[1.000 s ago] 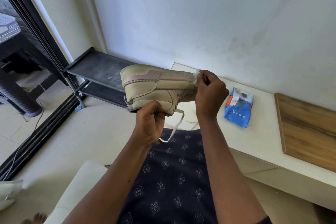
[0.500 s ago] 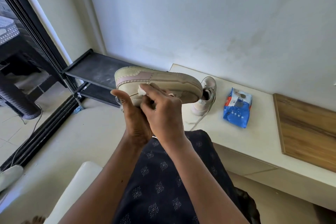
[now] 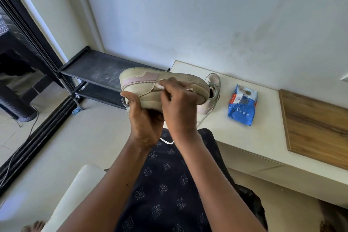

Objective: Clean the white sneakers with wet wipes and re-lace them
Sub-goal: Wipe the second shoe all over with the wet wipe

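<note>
Gripping the seemingly light, stiff-soled sneaker [image 3: 140,85] by its upper, raised beside the worktop [image 3: 263,137], the left hand [image 3: 145,118] steadies it while the right hand [image 3: 181,105] pinches a soft wipe [image 3: 159,86] against its side.

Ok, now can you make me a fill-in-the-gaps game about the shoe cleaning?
The right hand presses a small white ____ on the held sneaker.
The ____ grips that sneaker from below.
The other sneaker stands on the white ledge beside a ____ pack of wipes.
A ____ board lies on the ledge's right end.
Missing words: wipe; left hand; blue; wooden.
</note>
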Action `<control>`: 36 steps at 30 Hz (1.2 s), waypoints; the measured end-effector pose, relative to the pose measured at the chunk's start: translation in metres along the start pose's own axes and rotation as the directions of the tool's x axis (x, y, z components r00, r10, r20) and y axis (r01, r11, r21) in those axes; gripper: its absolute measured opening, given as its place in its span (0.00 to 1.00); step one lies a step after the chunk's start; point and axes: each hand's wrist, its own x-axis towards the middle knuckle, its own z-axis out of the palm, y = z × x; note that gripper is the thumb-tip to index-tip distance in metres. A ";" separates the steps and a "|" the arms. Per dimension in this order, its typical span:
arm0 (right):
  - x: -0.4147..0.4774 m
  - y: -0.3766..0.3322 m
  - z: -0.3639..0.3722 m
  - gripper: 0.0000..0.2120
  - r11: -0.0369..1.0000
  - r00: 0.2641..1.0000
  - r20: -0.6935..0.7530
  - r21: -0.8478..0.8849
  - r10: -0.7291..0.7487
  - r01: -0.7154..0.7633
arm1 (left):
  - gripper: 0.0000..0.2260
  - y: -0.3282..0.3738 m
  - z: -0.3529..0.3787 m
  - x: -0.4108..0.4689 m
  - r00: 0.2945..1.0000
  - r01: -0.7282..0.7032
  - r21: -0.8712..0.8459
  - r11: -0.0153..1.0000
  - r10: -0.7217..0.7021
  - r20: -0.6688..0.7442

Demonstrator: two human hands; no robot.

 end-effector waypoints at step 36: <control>-0.033 0.036 0.002 0.11 0.978 0.972 -0.130 -0.107 -0.193 0.180 | 0.37 0.003 -0.006 0.008 0.989 0.049 -0.139 0.989 -0.067 -0.133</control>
